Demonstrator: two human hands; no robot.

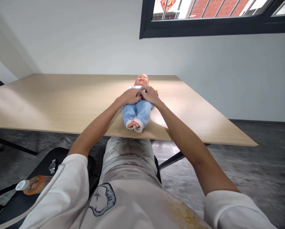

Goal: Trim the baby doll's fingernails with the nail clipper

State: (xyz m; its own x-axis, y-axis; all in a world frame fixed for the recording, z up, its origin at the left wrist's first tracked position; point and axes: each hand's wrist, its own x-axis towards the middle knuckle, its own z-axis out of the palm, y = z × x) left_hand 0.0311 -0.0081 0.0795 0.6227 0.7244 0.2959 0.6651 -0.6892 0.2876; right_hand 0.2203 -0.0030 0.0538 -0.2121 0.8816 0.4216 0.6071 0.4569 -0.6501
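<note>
The doll (pixel 136 114) lies face-up at frame centre, feet near the table's (pixel 61 101) lower edge. Both the left hand (pixel 130 96) and right hand (pixel 150 94) pinch its waist clothing — a hard tug may slide it off.

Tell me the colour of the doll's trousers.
Light blue trousers, white cuffs; head view.

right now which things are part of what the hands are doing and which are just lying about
In use: doll in blue, face up; left hand and right hand, both on its middle; table under it.
Lying about: bottle and wristwatch on the black seat, left.
</note>
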